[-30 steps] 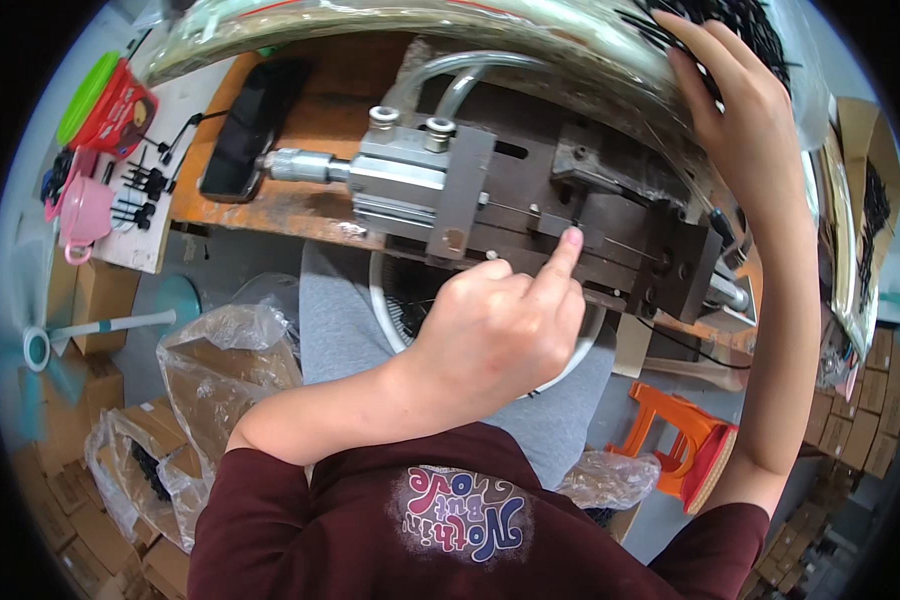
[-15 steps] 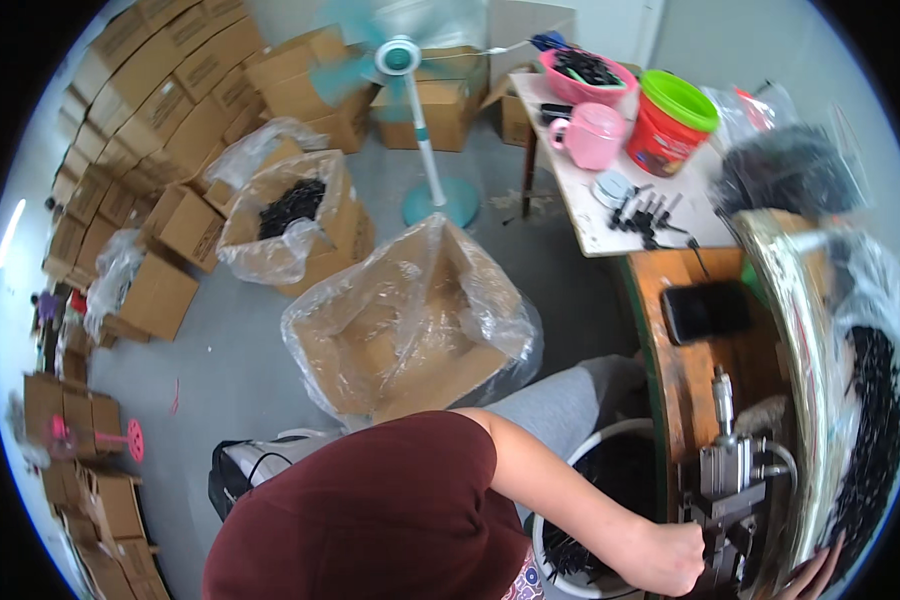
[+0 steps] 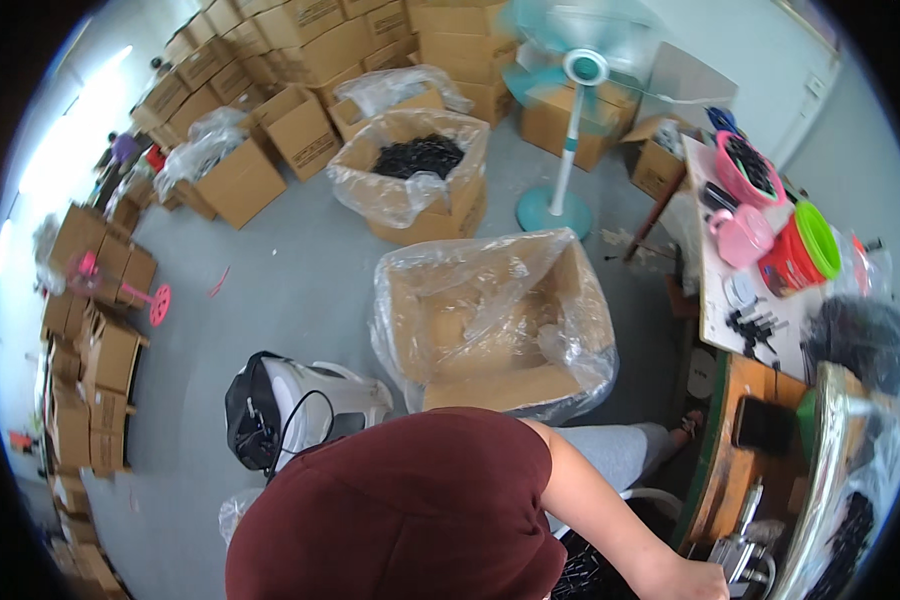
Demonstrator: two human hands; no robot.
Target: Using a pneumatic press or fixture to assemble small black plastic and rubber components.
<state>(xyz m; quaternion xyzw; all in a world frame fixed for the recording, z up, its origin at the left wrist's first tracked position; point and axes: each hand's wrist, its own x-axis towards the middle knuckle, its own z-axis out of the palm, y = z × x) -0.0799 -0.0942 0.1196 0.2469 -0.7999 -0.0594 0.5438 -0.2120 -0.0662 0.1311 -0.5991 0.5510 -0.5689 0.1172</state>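
My left arm, bare below a maroon sleeve, reaches down to the lower right. My left hand (image 3: 692, 580) is closed beside a small metal machine (image 3: 738, 556) on the wooden bench, partly cut off by the lower edge. Whatever its fingers hold is hidden. The machine has a silvery block, an upright cylindrical shaft and a curved hose. Below my forearm, a pale tub (image 3: 595, 570) holds many small black parts. My right hand is out of view.
A dark phone (image 3: 763, 425) lies on the bench (image 3: 722, 480). Beyond is a white table (image 3: 715, 300) with a pink mug (image 3: 743, 237), a red bucket (image 3: 792, 262) and black parts. On the floor stand a plastic-lined carton (image 3: 490, 385), a teal fan (image 3: 554, 212) and stacked boxes (image 3: 320, 50).
The view has swung left, so the bench, machine and table sit farther right and lower. My right hand, at the lower right edge before, has left the view. My left hand stays by the machine.
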